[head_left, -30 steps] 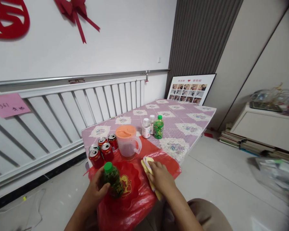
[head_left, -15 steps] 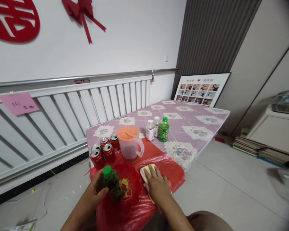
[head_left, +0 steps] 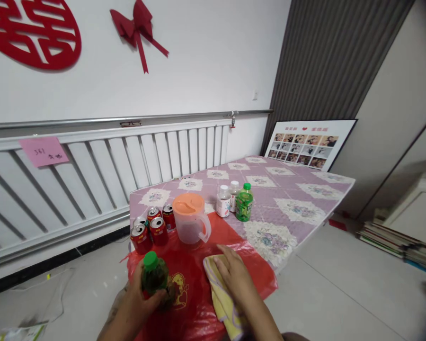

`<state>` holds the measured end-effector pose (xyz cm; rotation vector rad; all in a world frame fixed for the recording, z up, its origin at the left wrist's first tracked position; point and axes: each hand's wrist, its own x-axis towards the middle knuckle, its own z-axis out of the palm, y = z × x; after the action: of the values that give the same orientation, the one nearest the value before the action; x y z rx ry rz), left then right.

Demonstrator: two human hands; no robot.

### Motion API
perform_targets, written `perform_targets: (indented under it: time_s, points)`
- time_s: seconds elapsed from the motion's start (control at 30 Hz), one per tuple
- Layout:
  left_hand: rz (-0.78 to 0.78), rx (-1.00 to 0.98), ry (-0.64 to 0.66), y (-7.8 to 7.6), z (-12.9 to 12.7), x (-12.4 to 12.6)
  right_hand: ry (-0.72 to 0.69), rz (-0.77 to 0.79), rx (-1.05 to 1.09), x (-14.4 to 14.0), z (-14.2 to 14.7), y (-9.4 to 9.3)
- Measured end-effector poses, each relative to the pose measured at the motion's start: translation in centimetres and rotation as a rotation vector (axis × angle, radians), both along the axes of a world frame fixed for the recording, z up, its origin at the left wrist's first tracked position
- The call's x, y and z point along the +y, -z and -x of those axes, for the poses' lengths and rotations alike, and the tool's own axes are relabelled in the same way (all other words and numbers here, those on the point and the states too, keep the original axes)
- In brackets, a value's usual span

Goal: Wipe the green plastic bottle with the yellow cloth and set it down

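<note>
My left hand (head_left: pixel 138 300) grips a dark bottle with a green cap (head_left: pixel 154 278), held upright over a red plastic sheet (head_left: pixel 248 265) and a red plate (head_left: pixel 184 279) at the table's near end. My right hand (head_left: pixel 234 277) lies flat, fingers spread, on a yellow cloth (head_left: pixel 223 298) that drapes over the red sheet's near edge. Just beyond my hands stands a clear pitcher with an orange lid (head_left: pixel 190 219). Several red cans (head_left: pixel 152 227) cluster to its left.
A floral purple tablecloth (head_left: pixel 298 199) covers the table. On it stand two white bottles (head_left: pixel 223 201) and a green bottle (head_left: pixel 244 202). A white radiator (head_left: pixel 92 170) runs along the wall. A photo board (head_left: pixel 307 144) leans behind the table. Books (head_left: pixel 394 237) are stacked on the floor at right.
My right hand slid the yellow cloth toward me over the red sheet. My left hand kept the bottle, shifting slightly left. The view tilted up and left.
</note>
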<state>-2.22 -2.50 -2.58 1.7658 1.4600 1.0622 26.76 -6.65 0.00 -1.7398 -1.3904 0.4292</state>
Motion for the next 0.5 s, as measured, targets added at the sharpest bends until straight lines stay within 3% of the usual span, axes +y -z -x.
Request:
perform_targets:
  time_s: [0.2, 0.37, 0.5]
  points:
    - [0.097, -0.089, -0.025, -0.1, 0.8, 0.0, 0.062, -0.084, 0.134, 3.8, -3.7, 1.6]
    - [0.169, -0.304, -0.008, -0.2, 0.6, -0.2, 0.064, -0.086, 0.252, 4.0, -5.5, 3.9]
    - [0.230, -0.384, -0.034, -1.0, 0.1, -0.4, 0.067, -0.095, 0.324, 4.2, -6.4, 4.2]
